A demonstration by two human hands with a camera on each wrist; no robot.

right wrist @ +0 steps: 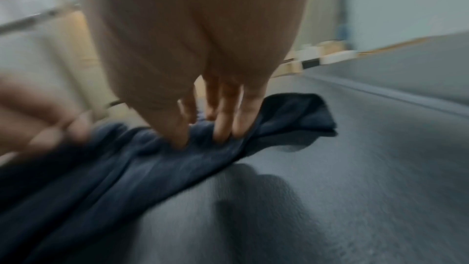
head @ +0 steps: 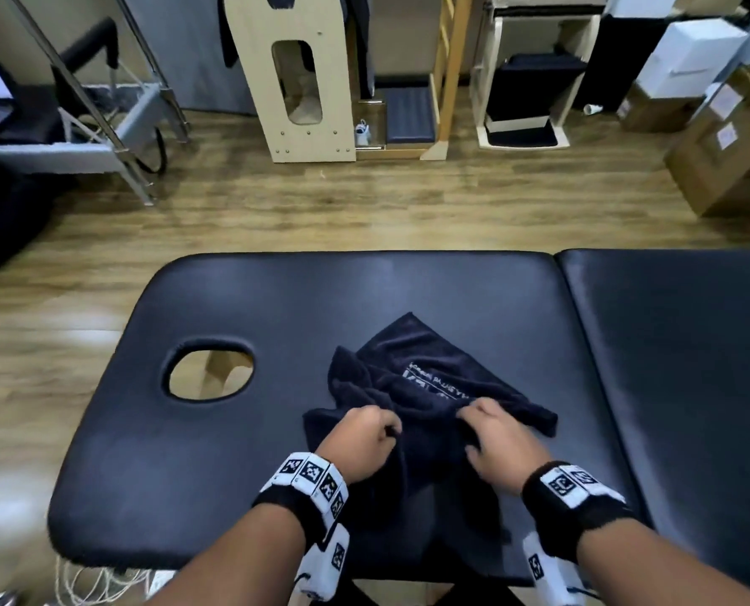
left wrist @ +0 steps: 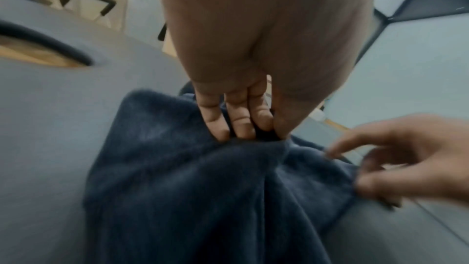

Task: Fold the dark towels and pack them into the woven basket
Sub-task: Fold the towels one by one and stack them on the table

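Note:
A dark navy towel (head: 425, 378) with white printed lettering lies crumpled on the black padded table (head: 277, 308). My left hand (head: 366, 435) pinches a bunched fold of the towel (left wrist: 177, 168) between fingers and thumb, near its left side. My right hand (head: 497, 435) grips the towel (right wrist: 286, 115) a little to the right, fingers and thumb curled into the cloth. Part of the towel hangs toward me over the near edge. No woven basket shows in any view.
The table has an oval face hole (head: 209, 370) at the left and a seam (head: 558, 273) to a second pad on the right. Beyond it lie a wood floor, a wooden frame (head: 294, 76), a metal trolley (head: 102, 124) and cardboard boxes (head: 722, 150).

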